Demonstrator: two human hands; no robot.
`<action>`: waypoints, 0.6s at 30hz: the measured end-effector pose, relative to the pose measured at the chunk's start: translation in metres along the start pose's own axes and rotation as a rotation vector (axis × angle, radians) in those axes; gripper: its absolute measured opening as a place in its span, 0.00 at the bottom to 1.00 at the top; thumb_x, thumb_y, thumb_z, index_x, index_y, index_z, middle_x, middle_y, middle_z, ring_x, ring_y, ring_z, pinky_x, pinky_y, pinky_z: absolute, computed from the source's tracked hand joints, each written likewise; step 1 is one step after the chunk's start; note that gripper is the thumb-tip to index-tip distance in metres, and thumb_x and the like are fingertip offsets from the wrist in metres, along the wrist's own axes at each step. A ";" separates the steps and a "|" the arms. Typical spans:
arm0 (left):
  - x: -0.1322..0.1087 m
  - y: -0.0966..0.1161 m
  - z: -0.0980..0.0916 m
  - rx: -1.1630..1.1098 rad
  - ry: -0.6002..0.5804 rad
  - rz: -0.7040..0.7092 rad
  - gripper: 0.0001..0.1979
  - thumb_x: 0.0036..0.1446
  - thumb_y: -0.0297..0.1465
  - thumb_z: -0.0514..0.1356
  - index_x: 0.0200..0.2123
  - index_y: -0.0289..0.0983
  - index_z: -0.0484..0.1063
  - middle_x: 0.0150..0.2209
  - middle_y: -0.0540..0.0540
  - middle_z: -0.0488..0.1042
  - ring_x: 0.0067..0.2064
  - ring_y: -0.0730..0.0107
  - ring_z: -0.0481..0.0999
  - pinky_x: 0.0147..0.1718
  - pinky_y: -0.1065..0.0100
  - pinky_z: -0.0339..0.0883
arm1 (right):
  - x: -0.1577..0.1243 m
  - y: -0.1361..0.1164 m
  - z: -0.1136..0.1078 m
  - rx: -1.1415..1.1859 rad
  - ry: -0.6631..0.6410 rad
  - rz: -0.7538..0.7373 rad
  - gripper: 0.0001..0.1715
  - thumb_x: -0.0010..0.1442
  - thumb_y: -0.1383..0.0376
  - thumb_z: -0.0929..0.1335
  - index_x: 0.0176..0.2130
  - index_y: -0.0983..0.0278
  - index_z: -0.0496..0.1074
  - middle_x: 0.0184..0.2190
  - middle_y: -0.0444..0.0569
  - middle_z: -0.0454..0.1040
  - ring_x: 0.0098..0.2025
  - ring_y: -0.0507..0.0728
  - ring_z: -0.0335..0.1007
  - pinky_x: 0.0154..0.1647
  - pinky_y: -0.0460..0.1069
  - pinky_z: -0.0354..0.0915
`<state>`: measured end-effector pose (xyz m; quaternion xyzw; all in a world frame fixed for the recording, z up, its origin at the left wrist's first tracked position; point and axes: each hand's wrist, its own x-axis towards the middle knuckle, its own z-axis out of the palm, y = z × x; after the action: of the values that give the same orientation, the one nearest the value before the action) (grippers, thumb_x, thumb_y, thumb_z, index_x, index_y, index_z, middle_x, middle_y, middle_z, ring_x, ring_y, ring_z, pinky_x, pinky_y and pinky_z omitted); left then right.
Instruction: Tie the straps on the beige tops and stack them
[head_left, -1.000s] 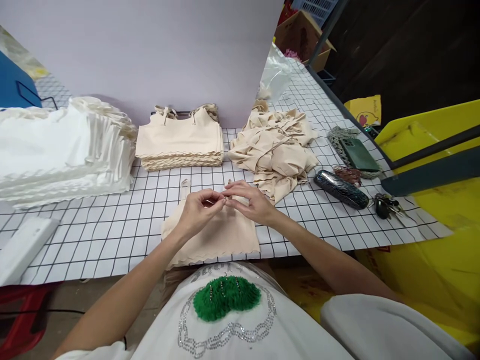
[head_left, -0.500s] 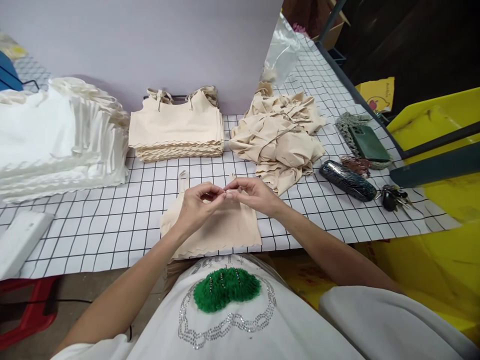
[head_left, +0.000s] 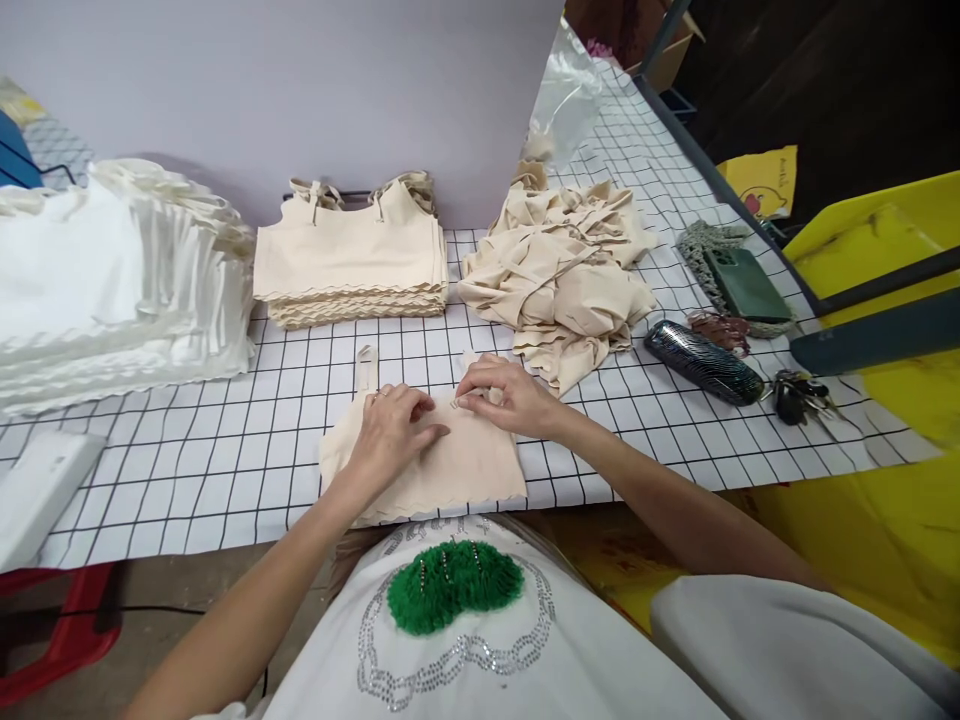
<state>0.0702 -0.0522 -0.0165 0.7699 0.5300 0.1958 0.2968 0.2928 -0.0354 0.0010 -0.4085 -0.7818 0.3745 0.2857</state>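
Note:
A beige strappy top [head_left: 465, 465] lies flat at the table's front edge, its wavy hem toward me. One looped strap [head_left: 367, 368] sticks out past its far side. On the top's left half rests my left hand [head_left: 395, 430], fingers spread a little and holding nothing. My right hand [head_left: 502, 395] is over the far right part of the top, thumb and forefinger pinched together. Something small and pale shows at those fingertips, too small to name. The other strap is mostly hidden behind my right hand.
Behind the top stand a neat stack of beige tops [head_left: 349, 260] and a loose beige heap [head_left: 559, 280]. White garments [head_left: 150, 280] are piled at left, above a white box [head_left: 49, 490]. At right lie a dark patterned case [head_left: 703, 362], keys [head_left: 799, 397] and a green phone [head_left: 746, 285].
My hands, fingertips together over the top before, have come apart. The left has moved left and down onto the fabric; the right stays pinched, slightly lower.

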 end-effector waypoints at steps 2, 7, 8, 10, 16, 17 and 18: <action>-0.002 -0.004 0.004 0.031 -0.029 0.004 0.08 0.53 0.33 0.70 0.31 0.40 0.73 0.33 0.47 0.76 0.40 0.58 0.71 0.44 0.57 0.58 | 0.002 0.006 0.002 -0.063 -0.030 -0.046 0.08 0.62 0.67 0.67 0.32 0.62 0.76 0.29 0.47 0.76 0.39 0.58 0.66 0.44 0.54 0.60; -0.004 -0.005 0.007 -0.009 -0.040 -0.013 0.05 0.55 0.31 0.68 0.35 0.41 0.75 0.31 0.50 0.77 0.40 0.59 0.71 0.45 0.57 0.55 | 0.011 0.019 0.006 -0.183 -0.128 -0.125 0.07 0.57 0.71 0.67 0.29 0.62 0.74 0.26 0.45 0.76 0.39 0.58 0.62 0.46 0.56 0.54; -0.004 -0.004 0.007 -0.009 -0.038 -0.018 0.05 0.55 0.31 0.68 0.35 0.41 0.76 0.30 0.50 0.76 0.39 0.59 0.71 0.45 0.57 0.54 | 0.013 0.020 0.005 -0.209 -0.160 -0.145 0.07 0.57 0.71 0.67 0.29 0.62 0.74 0.26 0.45 0.76 0.39 0.58 0.61 0.45 0.56 0.53; -0.005 -0.004 0.007 -0.011 -0.038 -0.009 0.03 0.56 0.32 0.68 0.33 0.41 0.76 0.32 0.49 0.78 0.41 0.58 0.71 0.45 0.57 0.53 | 0.018 0.021 0.004 -0.247 -0.232 -0.188 0.08 0.58 0.71 0.66 0.29 0.63 0.73 0.27 0.46 0.75 0.40 0.58 0.60 0.44 0.56 0.51; -0.006 -0.004 0.009 -0.058 -0.050 0.022 0.03 0.59 0.32 0.66 0.33 0.43 0.79 0.36 0.50 0.81 0.42 0.60 0.72 0.46 0.56 0.51 | 0.029 0.016 -0.003 -0.295 -0.413 -0.217 0.10 0.58 0.72 0.63 0.26 0.64 0.70 0.26 0.46 0.71 0.40 0.57 0.56 0.46 0.57 0.48; -0.006 -0.004 0.010 -0.060 -0.047 0.025 0.03 0.60 0.32 0.66 0.32 0.43 0.80 0.36 0.51 0.81 0.42 0.60 0.72 0.47 0.56 0.51 | 0.031 0.015 -0.004 -0.302 -0.440 -0.216 0.11 0.58 0.72 0.63 0.26 0.65 0.70 0.26 0.47 0.71 0.40 0.58 0.56 0.47 0.57 0.48; -0.006 -0.005 0.010 -0.060 -0.042 0.028 0.03 0.60 0.32 0.66 0.32 0.42 0.80 0.35 0.51 0.81 0.42 0.61 0.72 0.47 0.57 0.51 | 0.033 0.015 -0.004 -0.308 -0.459 -0.218 0.11 0.59 0.72 0.63 0.27 0.65 0.70 0.27 0.47 0.71 0.41 0.58 0.55 0.47 0.57 0.47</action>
<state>0.0711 -0.0591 -0.0275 0.7718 0.5069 0.1993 0.3281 0.2859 0.0003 -0.0044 -0.2654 -0.9128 0.3013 0.0744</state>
